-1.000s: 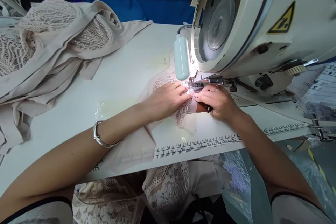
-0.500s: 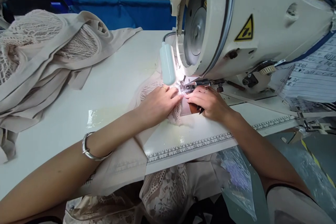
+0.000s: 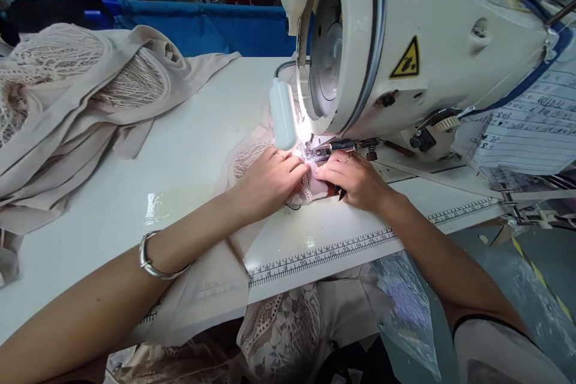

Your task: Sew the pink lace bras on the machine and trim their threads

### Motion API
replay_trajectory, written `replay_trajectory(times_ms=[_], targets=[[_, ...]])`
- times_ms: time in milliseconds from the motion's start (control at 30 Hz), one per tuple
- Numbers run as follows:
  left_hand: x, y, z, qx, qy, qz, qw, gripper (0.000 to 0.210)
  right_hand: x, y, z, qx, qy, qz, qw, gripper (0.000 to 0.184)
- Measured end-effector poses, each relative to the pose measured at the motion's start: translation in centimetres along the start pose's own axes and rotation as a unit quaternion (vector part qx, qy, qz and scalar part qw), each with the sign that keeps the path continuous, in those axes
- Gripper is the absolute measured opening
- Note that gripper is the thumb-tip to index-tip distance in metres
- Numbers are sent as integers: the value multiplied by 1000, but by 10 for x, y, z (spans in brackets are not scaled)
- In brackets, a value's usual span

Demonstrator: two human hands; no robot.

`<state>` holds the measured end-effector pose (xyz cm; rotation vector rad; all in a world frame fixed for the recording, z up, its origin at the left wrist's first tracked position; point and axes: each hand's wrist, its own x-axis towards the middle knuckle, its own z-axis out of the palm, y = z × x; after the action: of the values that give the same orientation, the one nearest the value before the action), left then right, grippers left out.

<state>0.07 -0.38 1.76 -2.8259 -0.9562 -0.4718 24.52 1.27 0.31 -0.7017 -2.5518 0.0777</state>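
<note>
A beige lace garment piece [image 3: 245, 159] lies on the sewing table, its inner edge under the presser foot [image 3: 319, 153] of a white sewing machine [image 3: 441, 30]. My left hand [image 3: 270, 183] presses on the lace just left of the needle area, fingers bent and close together. To the right of the foot, my right hand [image 3: 353, 180] pinches the fabric edge between thumb and fingers. Beneath that palm shows the dark pointed tip of a tool [image 3: 342, 194]; its kind is mostly hidden. A small lamp [image 3: 283, 114] lights the stitching spot, and the needle itself is lost in glare.
Beige lace pieces with long straps [image 3: 130, 66] are heaped at the left. A printed ruler [image 3: 324, 258] runs along the table's front edge. More lace fabric [image 3: 283, 330] rests on my lap. Handwritten paper [image 3: 531, 126] hangs at the right behind the machine.
The fabric's near edge has drawn up toward the presser foot and bunched between my hands. Both hands stay close to the foot. The whole view has shifted slightly.
</note>
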Motion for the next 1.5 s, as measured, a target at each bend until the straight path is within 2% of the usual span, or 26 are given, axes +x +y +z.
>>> replay_trajectory(times_ms=[233, 467, 667, 900, 1100, 1267, 1500], targets=[[-2, 2, 2, 14, -2, -31, 999, 24, 0, 1, -1, -13, 4, -17, 1000, 18], [0, 9, 0, -117, -21, 45, 992, 31, 0, 0, -3, -2, 2, -8, 1000, 20], [-1, 10, 2, -65, -29, 46, 996, 32, -2, 1, -7, -3, 6, -12, 1000, 20], [-2, 4, 10, -29, -6, 20, 999, 37, -2, 2, -5, 5, 2, 6, 1000, 23], [-3, -5, 12, -69, 7, -9, 998, 35, -3, 4, 0, 17, 2, 25, 1000, 20], [-2, -14, 9, -96, -24, -31, 995, 40, -5, 5, 0, 18, 20, 18, 999, 23], [1, -21, 0, -123, -80, -95, 985, 47, 1, 0, -10, 7, 15, -6, 1000, 39]])
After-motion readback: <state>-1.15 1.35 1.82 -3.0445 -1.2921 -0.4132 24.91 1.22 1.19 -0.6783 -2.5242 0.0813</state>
